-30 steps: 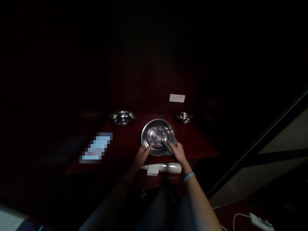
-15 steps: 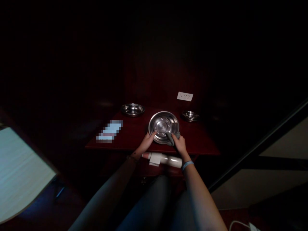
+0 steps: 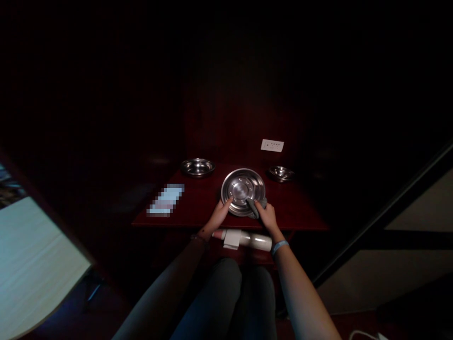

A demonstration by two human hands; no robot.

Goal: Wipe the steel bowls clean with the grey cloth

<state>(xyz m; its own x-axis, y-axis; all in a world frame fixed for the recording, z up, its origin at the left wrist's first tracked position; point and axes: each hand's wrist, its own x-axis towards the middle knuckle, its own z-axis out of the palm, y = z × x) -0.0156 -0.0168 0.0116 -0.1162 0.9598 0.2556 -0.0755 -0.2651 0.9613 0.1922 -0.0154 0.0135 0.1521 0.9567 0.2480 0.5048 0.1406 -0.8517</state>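
Note:
A shiny steel bowl (image 3: 241, 190) is tilted toward me over the front of the dark red desk (image 3: 198, 212). My left hand (image 3: 220, 213) is closed on its lower left rim, the thumb lying inside. At the lower right rim my right hand (image 3: 266, 213) grips a grey cloth (image 3: 253, 208), pressing it against the bowl's inner side. The right fingers behind the rim are hidden. Below the desk edge, a white bottle (image 3: 258, 241) with a pinkish end lies on its side, and a folded white paper or cloth (image 3: 232, 238) rests over it.
Farther back on the desk stand a wide steel dish (image 3: 198, 168) at left and smaller steel bowls (image 3: 281, 174) at right. A blurred-out flat item (image 3: 165, 200) lies front left. A socket plate (image 3: 272, 145) is on the back wall. A pale tabletop (image 3: 35, 264) juts in at far left.
The whole view has shifted slightly, so everything sits a little lower and to the right. Both hands keep their hold; the cloth has moved only slightly on the bowl.

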